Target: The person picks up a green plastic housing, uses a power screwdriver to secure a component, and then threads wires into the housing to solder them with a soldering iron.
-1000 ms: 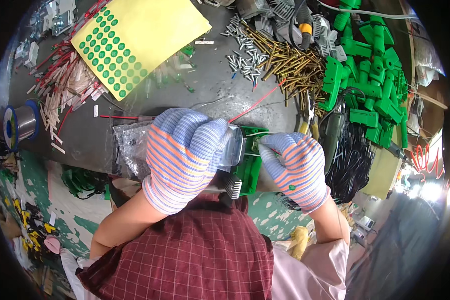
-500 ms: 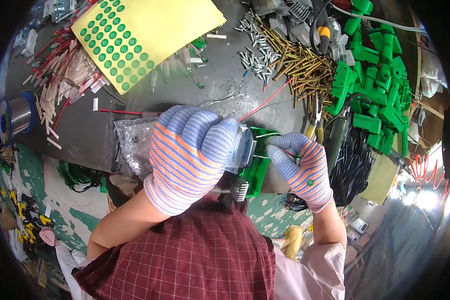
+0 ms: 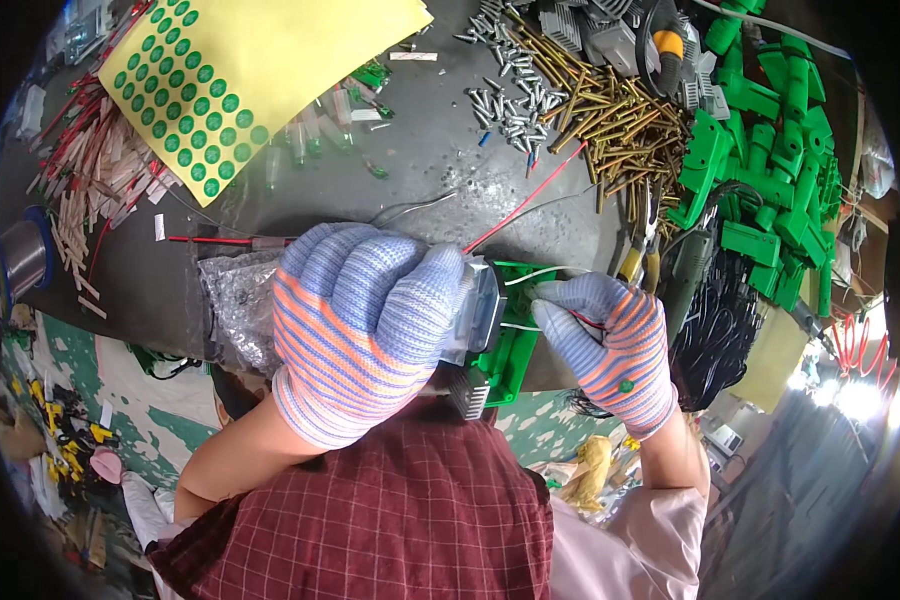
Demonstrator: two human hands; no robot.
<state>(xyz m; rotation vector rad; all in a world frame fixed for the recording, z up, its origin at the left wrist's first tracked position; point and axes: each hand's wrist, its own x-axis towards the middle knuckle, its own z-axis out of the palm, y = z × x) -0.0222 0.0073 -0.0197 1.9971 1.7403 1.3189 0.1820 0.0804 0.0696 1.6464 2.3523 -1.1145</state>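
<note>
My left hand (image 3: 365, 325), in a striped knit glove, is closed round a grey and clear plastic part (image 3: 482, 312). This part lies against a green plastic housing (image 3: 515, 365) at the bench's near edge. My right hand (image 3: 610, 345), gloved alike, pinches thumb and forefinger together just right of the housing. A thin wire (image 3: 588, 321), reddish, shows between its fingers; its ends are hidden. White wires (image 3: 548, 270) run from the housing toward those fingertips. A grey finned piece (image 3: 470, 392) sits at the housing's lower end. A red wire (image 3: 525, 208) slants up from behind my left hand.
Bubble wrap (image 3: 238, 305) lies left of my left hand. Farther back are a yellow sticker sheet (image 3: 310, 60), silver screws (image 3: 515, 100), brass-coloured pins (image 3: 620, 130) and green plastic parts (image 3: 770, 180). Pliers (image 3: 638, 255) and black cables (image 3: 720, 330) lie at right, a solder spool (image 3: 18, 262) at left.
The view has shifted slightly, so the bench items sit a little differently. Both hands keep their grips, and the right fingertips stay close to the housing.
</note>
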